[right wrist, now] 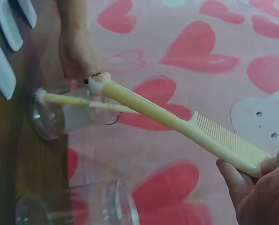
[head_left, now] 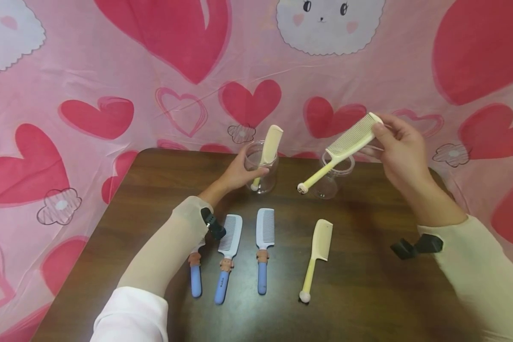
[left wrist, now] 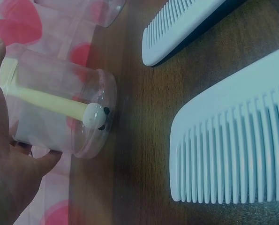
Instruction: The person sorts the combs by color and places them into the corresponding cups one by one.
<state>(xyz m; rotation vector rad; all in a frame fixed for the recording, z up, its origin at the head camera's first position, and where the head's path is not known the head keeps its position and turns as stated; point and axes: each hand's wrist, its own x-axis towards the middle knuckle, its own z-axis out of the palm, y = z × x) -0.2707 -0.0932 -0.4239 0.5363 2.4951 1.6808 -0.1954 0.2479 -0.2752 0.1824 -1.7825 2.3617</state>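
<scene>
Yellow comb (head_left: 346,151), right of clear jar (head_left: 271,179): right hand (head_left: 403,152) pinches its tip; left hand (head_left: 234,175) curls round jar; on my feed, I judge end-hold could twist, missing jar

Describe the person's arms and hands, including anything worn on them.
The left hand and right hand are ungloved. The left arm has a beige sleeve with a white sleeve above it; the right arm's sleeve is pale beige. A small black device sits at the left wrist, another black piece at the right.
</scene>
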